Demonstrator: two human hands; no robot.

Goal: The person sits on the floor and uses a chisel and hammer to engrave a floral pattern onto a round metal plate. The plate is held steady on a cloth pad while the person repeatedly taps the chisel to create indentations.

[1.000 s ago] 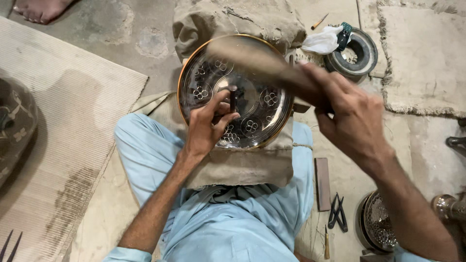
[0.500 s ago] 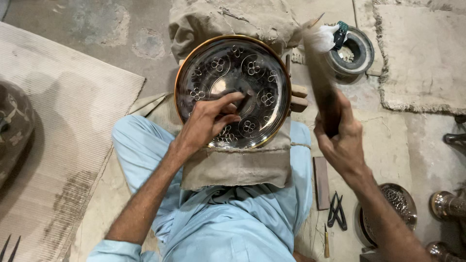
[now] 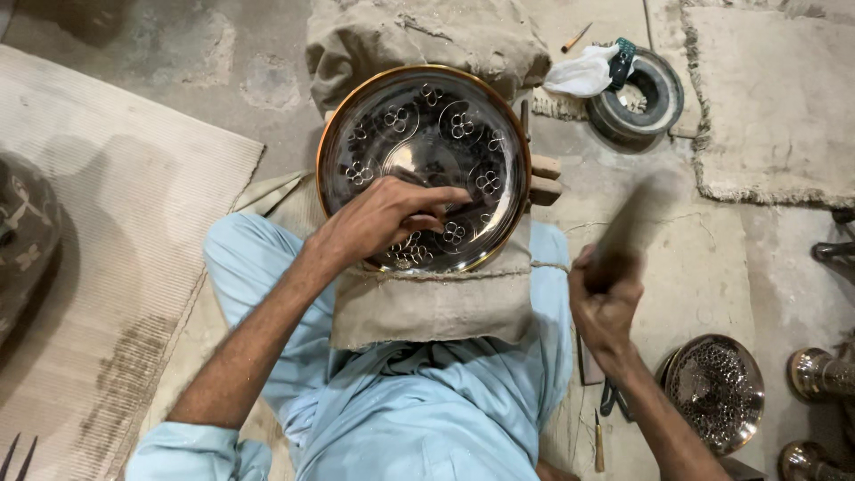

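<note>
**Engraving a metal plate on the lap**

A seated person's left hand [image 3: 392, 218] pinches a small punch against a round engraved metal plate [image 3: 423, 165], which rests on a burlap pad [image 3: 427, 307] over the knees. The right hand [image 3: 606, 298], closed around a blurred mallet [image 3: 637, 223], is raised beside the plate. The next strike would need a steady punch. Bare concrete floor [image 3: 712, 258]; woven mat [image 3: 116, 267] on the left.

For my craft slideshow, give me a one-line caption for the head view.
Left hand rests on an engraved round metal plate while the right hand grips a motion-blurred mallet.
</note>
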